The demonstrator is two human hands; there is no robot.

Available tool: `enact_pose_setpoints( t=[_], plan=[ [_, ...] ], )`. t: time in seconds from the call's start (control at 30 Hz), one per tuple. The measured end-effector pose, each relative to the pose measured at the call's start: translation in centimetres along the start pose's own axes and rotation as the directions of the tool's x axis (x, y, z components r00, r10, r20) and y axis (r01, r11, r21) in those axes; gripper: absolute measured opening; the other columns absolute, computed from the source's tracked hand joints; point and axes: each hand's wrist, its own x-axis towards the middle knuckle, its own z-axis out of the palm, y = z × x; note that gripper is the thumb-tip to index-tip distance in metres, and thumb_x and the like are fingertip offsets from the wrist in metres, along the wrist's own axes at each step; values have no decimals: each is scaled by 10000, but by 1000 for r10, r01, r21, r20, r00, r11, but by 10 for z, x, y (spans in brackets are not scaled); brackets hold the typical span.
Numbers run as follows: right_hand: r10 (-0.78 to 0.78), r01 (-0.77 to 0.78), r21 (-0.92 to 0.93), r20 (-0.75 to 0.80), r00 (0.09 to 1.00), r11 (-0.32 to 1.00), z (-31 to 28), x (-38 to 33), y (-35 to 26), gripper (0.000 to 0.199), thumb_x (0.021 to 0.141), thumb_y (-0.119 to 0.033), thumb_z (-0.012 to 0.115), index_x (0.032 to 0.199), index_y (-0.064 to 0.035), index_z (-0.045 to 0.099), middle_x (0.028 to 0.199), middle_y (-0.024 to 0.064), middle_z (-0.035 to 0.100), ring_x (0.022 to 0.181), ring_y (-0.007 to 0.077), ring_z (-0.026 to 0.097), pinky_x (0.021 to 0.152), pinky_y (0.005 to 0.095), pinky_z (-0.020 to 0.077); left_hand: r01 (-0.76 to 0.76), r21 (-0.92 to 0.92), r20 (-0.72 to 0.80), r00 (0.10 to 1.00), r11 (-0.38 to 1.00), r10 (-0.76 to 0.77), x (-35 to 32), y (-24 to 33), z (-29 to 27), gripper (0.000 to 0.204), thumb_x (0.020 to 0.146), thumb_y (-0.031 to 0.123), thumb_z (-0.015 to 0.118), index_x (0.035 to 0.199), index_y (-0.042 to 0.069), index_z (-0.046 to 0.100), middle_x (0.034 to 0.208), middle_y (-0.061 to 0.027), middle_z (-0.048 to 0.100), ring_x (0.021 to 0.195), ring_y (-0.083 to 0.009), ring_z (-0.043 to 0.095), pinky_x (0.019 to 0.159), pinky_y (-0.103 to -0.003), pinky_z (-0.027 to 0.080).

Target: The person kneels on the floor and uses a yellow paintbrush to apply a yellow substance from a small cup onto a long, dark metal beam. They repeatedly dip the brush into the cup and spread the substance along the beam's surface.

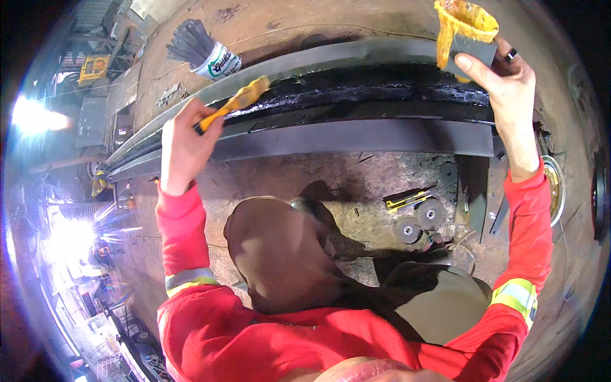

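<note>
My left hand (186,145) grips a paintbrush (248,95) by its yellow handle. The brush's yellow-coated head points up and to the right, over a long dark steel beam (356,138). Up at the right, my right hand (509,79) has its thumb and fingers around a small dark cup (470,49). Thick yellow paint coats the cup's rim and runs down its side. The beam stretches from left to right, with a black, shiny channel between grey edges; whether the brush touches it I cannot tell.
Behind the beam stands a white bucket (219,62) full of dark rods (188,42). Near my knees lie a yellow tool (407,201) and round discs (430,214). A round metal rim (555,191) is by my right forearm. Two glaring lights (71,237) shine at the left.
</note>
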Motion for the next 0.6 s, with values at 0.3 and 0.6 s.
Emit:
enact_pose_setpoints(
  t=[0.3,0.6],
  plan=[
    [-133,108,167,149,980,980,-17,-54,-11,588,637,-38,868,1167,51,628,1137,83,653,1081,174,591,982,323,431,-74,-474,-73,996,877,45,16,9,-28,252,782,-47,700,1011,14,615,925,-16,645,870,-79,569,797,-219,437],
    [-343,374,-121,219,913,919,5,-74,-10,621,548,-154,915,1102,-14,671,1078,107,651,1006,219,628,918,333,473,-854,-107,78,503,509,861,63,166,-68,268,661,30,780,909,0,685,799,-95,623,705,-216,600,624,-297,464]
  ],
)
